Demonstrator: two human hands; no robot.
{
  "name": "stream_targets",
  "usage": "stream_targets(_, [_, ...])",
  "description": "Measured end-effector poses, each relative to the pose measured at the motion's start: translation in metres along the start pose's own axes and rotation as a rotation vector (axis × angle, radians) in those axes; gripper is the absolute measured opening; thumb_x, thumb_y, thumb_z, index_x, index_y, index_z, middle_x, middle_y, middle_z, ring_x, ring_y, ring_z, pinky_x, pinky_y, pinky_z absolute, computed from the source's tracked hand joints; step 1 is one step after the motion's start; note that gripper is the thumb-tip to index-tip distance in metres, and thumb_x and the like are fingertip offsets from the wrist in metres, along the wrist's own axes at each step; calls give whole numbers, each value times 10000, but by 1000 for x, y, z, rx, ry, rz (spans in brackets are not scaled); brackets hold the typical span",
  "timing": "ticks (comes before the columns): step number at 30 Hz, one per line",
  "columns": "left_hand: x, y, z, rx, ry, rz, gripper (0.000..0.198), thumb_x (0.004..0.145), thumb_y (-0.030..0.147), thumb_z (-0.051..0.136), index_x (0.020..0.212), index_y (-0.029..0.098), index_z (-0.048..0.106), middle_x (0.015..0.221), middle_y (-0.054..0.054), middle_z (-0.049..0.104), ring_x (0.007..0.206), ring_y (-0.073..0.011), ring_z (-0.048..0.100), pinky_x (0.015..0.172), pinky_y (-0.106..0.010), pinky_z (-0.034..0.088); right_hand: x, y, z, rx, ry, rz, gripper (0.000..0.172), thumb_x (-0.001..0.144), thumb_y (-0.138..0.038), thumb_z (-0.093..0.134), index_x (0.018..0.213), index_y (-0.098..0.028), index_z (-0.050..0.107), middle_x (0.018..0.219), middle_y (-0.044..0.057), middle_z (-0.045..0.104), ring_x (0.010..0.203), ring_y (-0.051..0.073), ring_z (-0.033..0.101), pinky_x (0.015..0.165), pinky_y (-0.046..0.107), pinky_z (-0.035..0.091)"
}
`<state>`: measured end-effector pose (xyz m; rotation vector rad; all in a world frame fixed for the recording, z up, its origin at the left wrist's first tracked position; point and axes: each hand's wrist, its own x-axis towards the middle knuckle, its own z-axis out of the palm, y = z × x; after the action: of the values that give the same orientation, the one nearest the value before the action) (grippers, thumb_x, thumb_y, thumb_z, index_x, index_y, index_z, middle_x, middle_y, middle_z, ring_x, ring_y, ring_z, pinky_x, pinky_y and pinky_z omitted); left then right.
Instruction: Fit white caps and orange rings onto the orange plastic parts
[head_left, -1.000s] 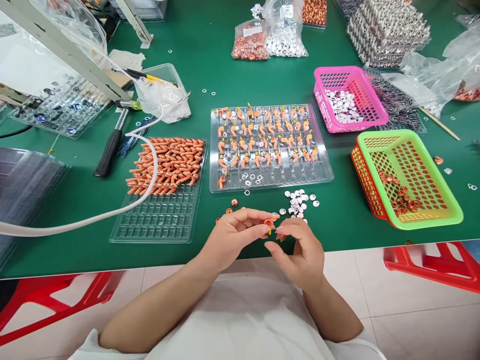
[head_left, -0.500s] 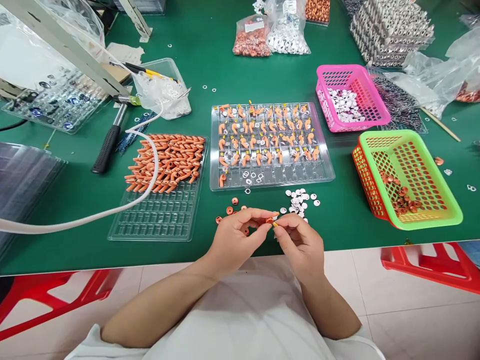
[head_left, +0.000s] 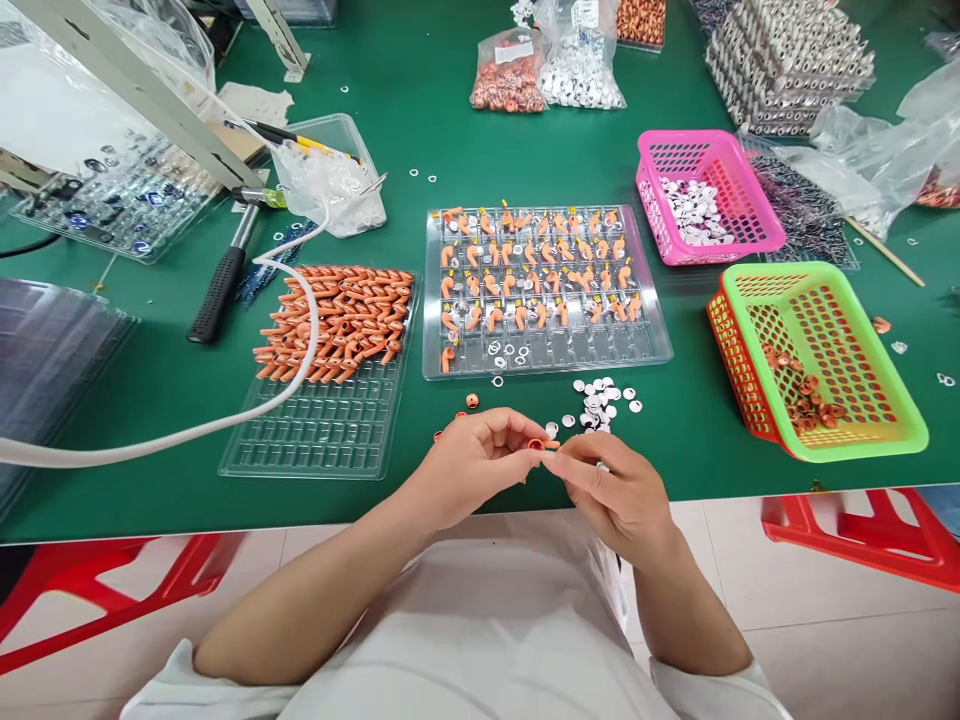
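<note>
Near the table's front edge, my left hand (head_left: 480, 465) pinches a small orange plastic part (head_left: 535, 445) between thumb and fingers; its round opening faces up towards me. My right hand (head_left: 619, 495) meets it from the right, its index fingertip at the part's narrow end and its other fingers curled beneath. What lies under the right fingertips is hidden. Just beyond my hands are loose white discs (head_left: 598, 400) and an orange cap (head_left: 472, 400). Behind them, a clear tray (head_left: 637, 345) holds rows of curved orange parts (head_left: 520, 317) with yellow ends.
To the left, another clear tray (head_left: 307, 440) carries stacked orange tubes (head_left: 337, 325), with a white hose (head_left: 311, 330) looping across. A hammer (head_left: 217, 295) lies farther left. Right are a green basket (head_left: 862, 350) and a pink basket (head_left: 709, 150). Filled bags (head_left: 510, 75) stand at the back.
My right hand has shifted slightly right and turned, its index finger now stretched along the part. The yellow tip seen between my fingers earlier is out of sight. The camera view has shifted slightly.
</note>
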<state>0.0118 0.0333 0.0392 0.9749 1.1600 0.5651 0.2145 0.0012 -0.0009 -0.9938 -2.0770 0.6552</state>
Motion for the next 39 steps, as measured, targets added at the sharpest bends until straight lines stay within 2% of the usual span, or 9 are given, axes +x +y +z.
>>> stream_targets(4, [0, 5, -1, -22, -51, -40, 128, 736, 196, 689, 855, 148, 693, 691, 7, 653, 625, -106, 604, 566, -212, 511, 3, 1, -5, -146, -27, -68, 532, 903, -63, 530, 1329, -379, 564, 975, 40, 687, 768, 157, 606, 640, 280, 486])
stream_targets(10, [0, -1, -1, -66, -70, -48, 143, 720, 202, 702, 854, 156, 689, 713, 7, 650, 639, -111, 603, 613, -242, 524, 0, 3, -4, -234, -81, -101, 419, 913, -134, 559, 1236, -389, 633, 967, 34, 675, 754, 162, 606, 618, 285, 478])
stream_targets(13, [0, -3, -3, -102, -91, -57, 162, 710, 201, 715, 863, 153, 692, 731, 3, 653, 632, -109, 599, 625, -253, 531, 0, 4, -3, -270, -41, -172, 397, 908, -119, 588, 1188, -391, 659, 920, 19, 691, 738, 157, 609, 643, 294, 494])
stream_targets(17, [1, -2, -4, -125, -114, -63, 165, 714, 219, 730, 860, 150, 695, 733, 1, 661, 614, -104, 597, 611, -246, 530, 2, 3, -1, -210, -7, -210, 414, 888, -74, 595, 1216, -322, 644, 911, 37, 701, 743, 167, 622, 651, 310, 500])
stream_targets(22, [0, -3, -1, -120, -107, -19, 152, 784, 250, 682, 899, 153, 704, 776, -14, 689, 649, -113, 625, 654, -255, 553, 3, -8, 8, 47, 105, 8, 382, 890, -47, 582, 1183, -286, 634, 903, 40, 637, 758, 162, 599, 629, 296, 488])
stream_targets(27, [-1, -14, 7, -37, 19, 79, 154, 787, 241, 674, 915, 158, 700, 870, -46, 710, 752, -153, 656, 706, -288, 567, 1, -19, 21, 280, 243, 376, 197, 919, -114, 593, 1021, -264, 670, 858, 19, 586, 739, 147, 547, 603, 277, 446])
stream_targets(29, [-1, -19, 10, 34, 81, 151, 138, 799, 221, 652, 914, 160, 699, 874, -50, 719, 766, -160, 666, 705, -284, 557, 1, -21, 26, 349, 286, 468, 134, 925, -152, 604, 969, -260, 671, 849, 15, 579, 736, 147, 528, 609, 280, 434])
stream_targets(33, [1, -25, 16, 144, 191, 298, 121, 810, 162, 619, 894, 164, 706, 829, -33, 736, 746, -142, 677, 699, -248, 542, 1, -25, 35, 471, 360, 520, 87, 924, -185, 615, 898, -255, 659, 831, 10, 566, 752, 154, 525, 628, 283, 436])
stream_targets(39, [0, -25, 20, 234, 295, 406, 142, 798, 115, 622, 868, 169, 734, 827, -36, 766, 710, -136, 678, 630, -228, 519, 0, -26, 35, 493, 323, 512, 93, 931, -191, 606, 908, -258, 667, 842, 12, 574, 760, 157, 531, 630, 283, 426])
